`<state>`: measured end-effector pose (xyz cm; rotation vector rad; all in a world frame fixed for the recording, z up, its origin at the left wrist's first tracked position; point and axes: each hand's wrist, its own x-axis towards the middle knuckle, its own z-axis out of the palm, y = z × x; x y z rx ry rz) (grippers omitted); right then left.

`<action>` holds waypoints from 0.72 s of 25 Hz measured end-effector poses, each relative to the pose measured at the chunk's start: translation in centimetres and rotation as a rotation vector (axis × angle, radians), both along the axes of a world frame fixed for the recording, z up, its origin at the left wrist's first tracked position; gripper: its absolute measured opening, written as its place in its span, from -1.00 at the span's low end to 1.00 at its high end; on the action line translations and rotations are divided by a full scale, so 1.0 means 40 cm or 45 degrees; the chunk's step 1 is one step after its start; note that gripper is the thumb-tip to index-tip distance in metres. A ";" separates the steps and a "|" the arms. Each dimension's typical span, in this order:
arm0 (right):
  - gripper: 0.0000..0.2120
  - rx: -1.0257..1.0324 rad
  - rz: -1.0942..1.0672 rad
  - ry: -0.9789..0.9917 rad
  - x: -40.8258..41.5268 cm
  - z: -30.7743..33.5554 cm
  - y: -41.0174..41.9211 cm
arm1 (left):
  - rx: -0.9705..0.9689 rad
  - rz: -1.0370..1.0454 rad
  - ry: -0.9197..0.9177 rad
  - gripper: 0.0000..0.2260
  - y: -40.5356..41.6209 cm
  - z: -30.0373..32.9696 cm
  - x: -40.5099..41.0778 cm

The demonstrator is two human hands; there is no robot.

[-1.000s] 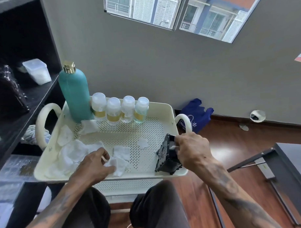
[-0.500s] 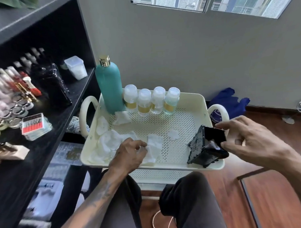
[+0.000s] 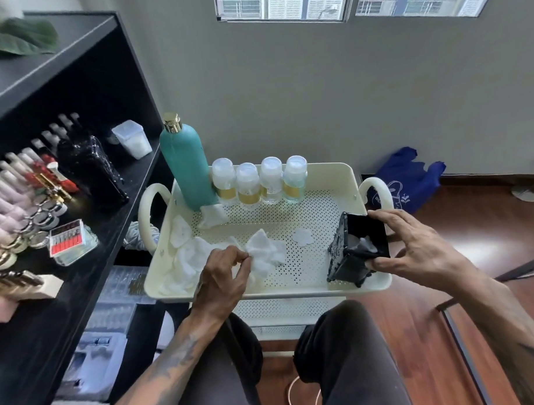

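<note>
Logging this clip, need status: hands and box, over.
Left hand pinches pads. Right hand holds black box, tilted, on tray. One loose pad lies between them.

One tall teal bottle [image 3: 188, 171] and four small clear bottles [image 3: 248, 184] stand on one cream tray [image 3: 328, 168] with two loop handles [image 3: 378, 188]. There is one black box [image 3: 352, 260], one flower-shaped pad [image 3: 303, 236] lying apart, and white cotton pads [image 3: 186, 259] too bunched to count.

Soft window daylight, floor glare, warped edges.
</note>
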<state>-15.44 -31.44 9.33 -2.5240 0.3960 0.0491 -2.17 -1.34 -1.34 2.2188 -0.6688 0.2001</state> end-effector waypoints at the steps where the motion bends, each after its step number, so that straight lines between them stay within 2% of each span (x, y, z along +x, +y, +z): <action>1: -0.20 0.011 -0.002 -0.010 -0.001 -0.004 0.000 | 0.011 -0.019 -0.004 -0.91 0.001 0.001 -0.001; 4: -0.20 0.026 -0.007 -0.037 -0.005 -0.018 -0.003 | 0.015 -0.066 0.003 -0.89 0.000 0.003 0.000; 8: -0.19 0.060 -0.013 -0.059 -0.009 -0.033 -0.010 | 0.007 0.041 -0.057 -0.89 -0.001 0.010 0.019; 12: -0.20 0.082 -0.011 -0.070 -0.008 -0.038 -0.014 | 0.004 -0.025 0.124 -0.88 -0.001 0.022 0.030; 15: -0.21 0.066 0.002 -0.084 -0.009 -0.043 -0.017 | 0.168 -0.087 0.244 -0.92 -0.002 0.021 0.042; 18: -0.22 0.073 -0.002 -0.098 -0.010 -0.047 -0.017 | 0.328 -0.091 -0.006 -0.93 0.003 0.016 0.047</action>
